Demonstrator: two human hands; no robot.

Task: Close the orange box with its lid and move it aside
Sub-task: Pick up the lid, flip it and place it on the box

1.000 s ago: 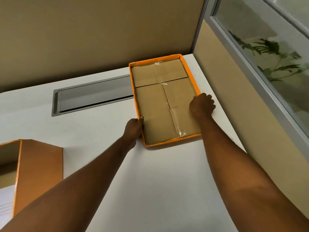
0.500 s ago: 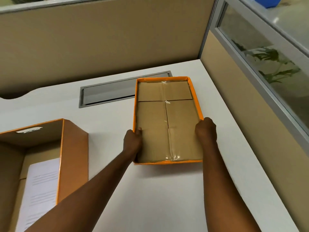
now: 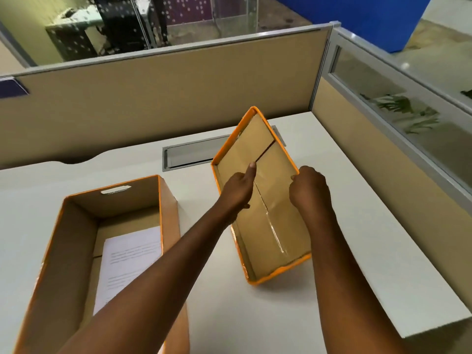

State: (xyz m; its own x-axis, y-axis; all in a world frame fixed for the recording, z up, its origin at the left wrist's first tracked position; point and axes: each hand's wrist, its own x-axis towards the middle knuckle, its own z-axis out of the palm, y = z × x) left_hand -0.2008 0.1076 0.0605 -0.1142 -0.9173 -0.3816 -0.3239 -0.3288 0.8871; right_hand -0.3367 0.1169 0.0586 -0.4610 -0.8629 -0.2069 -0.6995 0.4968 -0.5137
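The orange-rimmed lid [image 3: 270, 233], brown cardboard inside with clear tape along its seams, is lifted off the white desk and tilted, its hollow side facing me. My left hand [image 3: 238, 187] grips its left rim, thumb stretched over the inner face. My right hand [image 3: 310, 190] holds the right rim. The open orange box [image 3: 167, 208] stands at lower left on the desk, with a white printed sheet [image 3: 127, 261] lying inside. My left forearm crosses over the box's right wall.
A grey metal cable hatch [image 3: 189, 154] is set into the white desk [image 3: 357, 238] behind the lid. Beige partition walls close the desk at the back and right. The desk's front edge runs at lower right.
The lid has come off the desk, nearer to me, and tilted up. My view has swung so the open box now shows fully at left.
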